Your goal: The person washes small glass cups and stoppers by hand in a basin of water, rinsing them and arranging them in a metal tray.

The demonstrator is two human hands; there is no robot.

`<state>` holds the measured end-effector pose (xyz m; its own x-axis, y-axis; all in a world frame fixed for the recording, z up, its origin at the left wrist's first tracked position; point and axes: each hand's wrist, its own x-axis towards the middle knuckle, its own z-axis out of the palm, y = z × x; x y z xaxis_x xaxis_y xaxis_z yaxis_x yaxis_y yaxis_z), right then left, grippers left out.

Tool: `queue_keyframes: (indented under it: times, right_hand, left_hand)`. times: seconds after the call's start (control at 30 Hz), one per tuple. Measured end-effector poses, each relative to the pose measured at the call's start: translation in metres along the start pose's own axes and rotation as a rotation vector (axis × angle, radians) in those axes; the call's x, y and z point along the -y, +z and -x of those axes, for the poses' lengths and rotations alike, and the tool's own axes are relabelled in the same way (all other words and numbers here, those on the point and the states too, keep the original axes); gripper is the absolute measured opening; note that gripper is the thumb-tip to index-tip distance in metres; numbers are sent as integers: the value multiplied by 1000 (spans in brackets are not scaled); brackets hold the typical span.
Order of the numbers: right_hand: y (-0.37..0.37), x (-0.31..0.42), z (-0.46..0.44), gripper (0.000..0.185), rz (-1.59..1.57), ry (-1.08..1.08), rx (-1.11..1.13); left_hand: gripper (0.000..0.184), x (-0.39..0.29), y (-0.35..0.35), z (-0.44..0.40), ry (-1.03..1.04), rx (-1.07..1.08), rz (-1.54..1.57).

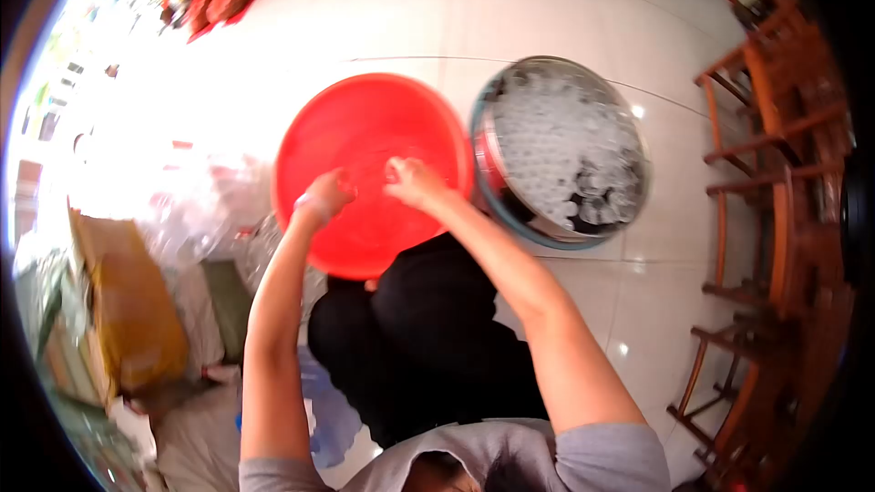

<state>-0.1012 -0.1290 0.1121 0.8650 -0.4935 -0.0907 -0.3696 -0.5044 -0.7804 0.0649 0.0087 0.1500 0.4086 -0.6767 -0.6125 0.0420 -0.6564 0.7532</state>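
Observation:
A large red plastic basin (365, 105) sits on the floor in front of my knees. Over it, my left hand (330, 191) is closed, its fingers curled on the basin's left side. My right hand (415, 182) faces it, a short gap away, with fingers bent as in a pinch. Blur hides whatever small or clear thing the fingers may hold. Beside the red basin, on the right, a wide metal pot (492, 159) stands in a blue-green basin (551, 241). Small clear round pieces (556, 137), resembling little cups, crowd the pot in several rows.
Wooden chairs (779, 237) line the right side. On the left lie clear plastic bags (196, 210), a yellow-brown package (132, 301) and a blue plastic bag (330, 410). Red-wrapped pots (219, 5) stand at the upper left. Glossy pale tiles (410, 18) cover the floor.

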Motion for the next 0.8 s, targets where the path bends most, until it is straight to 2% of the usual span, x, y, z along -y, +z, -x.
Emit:
queue_keyframes:
  times: [0.03,0.07,0.1,0.17,0.2,0.27,0.33,0.37,0.4,0.43,0.47,0.53,0.57,0.63,0.67,0.73,0.8]
  right_hand:
    - [-5,8,2,32,-187,-2,-82]
    - [-22,24,11,31,-143,-60,-148]
    - [-26,26,9,32,-282,-154,-156]
    - [-50,50,18,37,-315,-149,-135]
    - [-59,62,21,42,-223,-132,-164]
    - [-84,74,31,46,-120,-106,-198]
    - [-127,66,46,53,-355,-206,-305]
    - [-154,57,58,56,-222,-186,-467]
    - [-176,34,59,52,-48,-204,-548]
    - [-198,10,59,49,56,-52,-511]
    - [-217,-15,65,46,163,-27,-515]
    - [-243,-59,76,44,431,31,-502]
    - [-247,-77,83,44,589,71,-479]
    - [-252,-108,96,44,633,78,-452]
    - [-254,-122,98,44,683,84,-426]
    - [-254,-136,103,44,710,78,-415]
    - [-251,-146,108,45,724,85,-398]
  left_hand:
    - [32,1,9,-15,-26,-125,-299]
    - [33,-19,14,-9,49,-79,-141]
    - [35,-34,16,15,77,-35,21]
    - [35,-48,22,33,-4,31,536]
    - [31,-16,9,1,13,-79,11]
    - [31,4,-3,-3,26,-72,29]
    - [32,-16,6,6,95,-70,153]
    - [32,-8,4,2,77,-58,141]
    - [34,4,0,-6,330,-138,-307]
    - [36,9,1,-13,591,-226,-748]
    - [36,-8,9,-6,596,-234,-738]
    - [43,-54,25,22,14,-18,-86]
    - [43,-47,27,17,12,-19,-89]
    - [46,-33,35,4,548,-287,-869]
    - [46,-33,35,4,547,-294,-870]
    - [42,-52,48,15,361,-233,-577]
    - [45,-70,55,26,289,-220,-555]
